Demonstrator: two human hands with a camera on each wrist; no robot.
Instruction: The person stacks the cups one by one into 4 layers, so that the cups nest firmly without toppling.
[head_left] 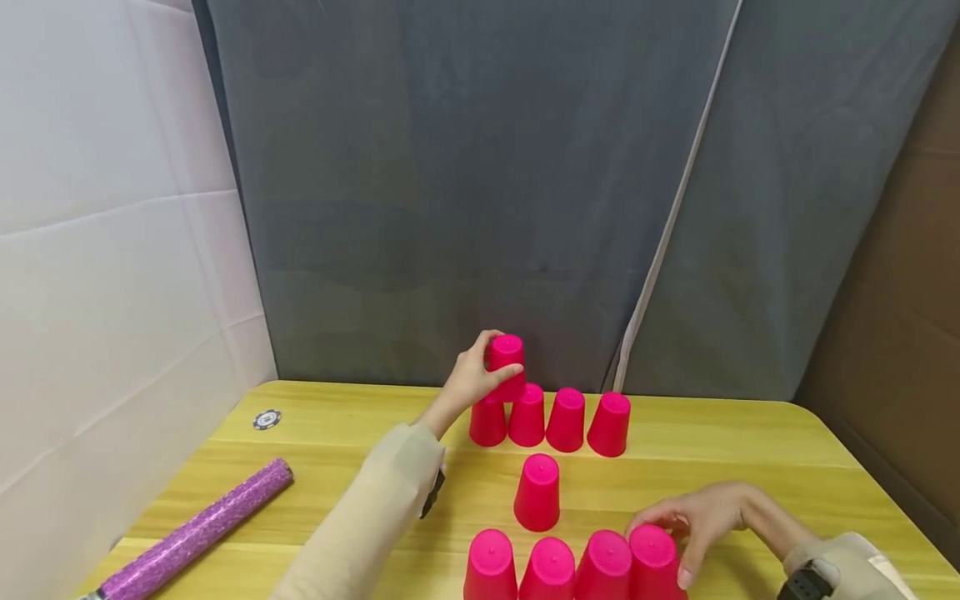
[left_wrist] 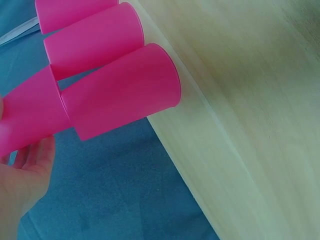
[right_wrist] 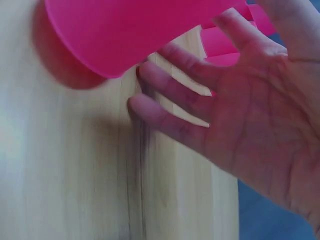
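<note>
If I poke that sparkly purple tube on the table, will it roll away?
Probably yes. The purple tube looks round and lies flat on its side on the smooth wooden table, so a sideways poke would likely roll it. Its glittery wrap may feel a bit slippery. It looks fairly stiff, not floppy.

Both arms wear loose, long sleeves of pale beige cloth, the left sleeve and the right sleeve; a dark strap sits at the left cuff; a black band with a device wraps the right wrist; both hands are bare.
</note>
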